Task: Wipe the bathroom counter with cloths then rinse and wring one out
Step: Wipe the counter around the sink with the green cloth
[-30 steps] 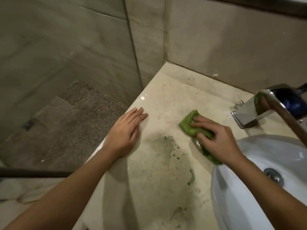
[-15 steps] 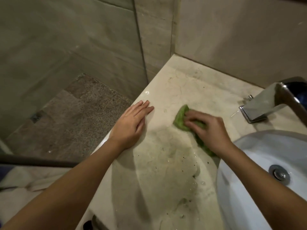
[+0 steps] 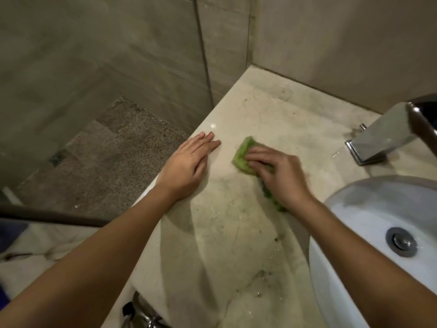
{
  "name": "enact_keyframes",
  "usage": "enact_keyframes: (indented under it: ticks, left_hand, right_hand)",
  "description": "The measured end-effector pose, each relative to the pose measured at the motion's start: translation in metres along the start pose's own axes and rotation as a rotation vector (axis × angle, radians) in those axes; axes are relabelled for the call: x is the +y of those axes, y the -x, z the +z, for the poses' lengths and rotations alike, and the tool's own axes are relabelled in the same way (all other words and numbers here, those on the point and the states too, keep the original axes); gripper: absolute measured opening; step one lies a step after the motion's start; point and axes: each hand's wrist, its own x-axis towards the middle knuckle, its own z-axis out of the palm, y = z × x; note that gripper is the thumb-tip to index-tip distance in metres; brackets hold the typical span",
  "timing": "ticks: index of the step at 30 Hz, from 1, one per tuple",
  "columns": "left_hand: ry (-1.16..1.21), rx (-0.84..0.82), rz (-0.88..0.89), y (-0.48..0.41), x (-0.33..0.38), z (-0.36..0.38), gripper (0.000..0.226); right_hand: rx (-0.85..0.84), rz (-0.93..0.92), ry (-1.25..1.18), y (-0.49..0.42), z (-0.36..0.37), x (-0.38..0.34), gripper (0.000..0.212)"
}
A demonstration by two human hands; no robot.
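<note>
The green cloth [image 3: 242,153] lies on the pale stone counter [image 3: 272,107], left of the white basin [image 3: 350,209] and well apart from the chrome faucet [image 3: 378,140]. It is bunched into a long strip. Its long axis runs diagonally: the far end points away from the person, towards the back-left part of the counter, and the near end trails back towards the basin's rim. Only these two ends show, because the middle is hidden under the right hand [image 3: 281,176].

The right hand grasps the cloth from above, with its fingers [image 3: 256,157] bent over the far part and pressing it onto the stone. Its wrist lies along the same diagonal as the cloth.

The left hand [image 3: 186,169] is released and holds nothing. It rests palm down at the counter's left edge, its straight fingers close together and pointing away and slightly right. Their tips are near the cloth's far end but do not touch it.

Dark specks [image 3: 262,273] and a wet sheen mark the counter nearer the person, beside the basin. A metal drain [image 3: 401,242] sits in the basin. Beyond the counter's left edge, lower down, lies a speckled brown floor [image 3: 106,162].
</note>
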Motion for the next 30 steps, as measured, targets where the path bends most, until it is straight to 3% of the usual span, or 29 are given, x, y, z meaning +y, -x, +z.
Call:
enact_keyframes:
  ticks: [5,8,11,14,17,21,25,30]
  left_hand:
    - [-0.009,-0.019,-0.012,0.002,0.001,-0.002,0.048]
    - [-0.001,-0.001,-0.017,0.001,0.003,-0.002,0.048]
    - [0.002,0.002,-0.021,0.000,0.002,-0.001,0.047]
    - [0.026,-0.003,-0.027,0.001,0.004,-0.001,0.047]
    - [0.010,0.087,-0.075,0.010,0.010,-0.007,0.040]
    - [-0.005,0.048,-0.136,0.047,0.022,-0.011,0.042]
    - [-0.104,-0.032,-0.116,0.059,0.025,-0.006,0.051]
    - [-0.128,-0.046,-0.119,0.058,0.026,-0.006,0.051]
  right_hand:
    - [-0.210,-0.099,-0.010,0.068,-0.021,-0.004,0.021]
    - [-0.092,0.013,-0.007,0.041,-0.048,0.015,0.024]
    - [0.087,0.051,0.035,-0.004,-0.027,0.020,0.021]
    - [-0.002,-0.031,-0.002,0.006,0.007,0.000,0.018]
    - [-0.145,-0.078,-0.017,0.052,-0.006,-0.005,0.017]
    - [-0.071,0.002,0.002,0.068,-0.050,0.011,0.025]
    - [0.043,0.032,0.039,0.028,-0.019,0.002,0.022]
    - [-0.142,-0.113,0.041,0.046,0.027,-0.024,0.019]
